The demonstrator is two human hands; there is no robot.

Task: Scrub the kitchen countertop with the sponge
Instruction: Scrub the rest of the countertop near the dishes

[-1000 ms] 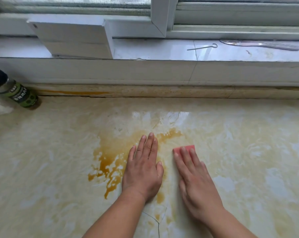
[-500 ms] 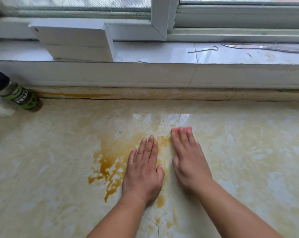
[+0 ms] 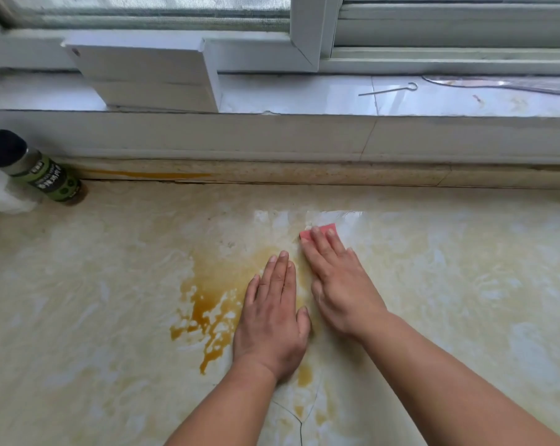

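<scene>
Right hand (image 3: 339,281) flat on the pink sponge (image 3: 320,231), fingers straight, pressing it to the table (image 3: 465,300) — only the sponge's far edge peeks out past the fingertips, just beyond the orange-brown spill (image 3: 207,304). Left hand (image 3: 272,320) lies open, palm down, on the spill's right edge, close beside the right — a green-labelled bottle (image 3: 35,169) stands far left by the wall.

Home kitchen: marbled countertop (image 3: 111,300), seasoning bottle (image 3: 43,175) (black-capped), window sill (image 3: 304,98).
</scene>
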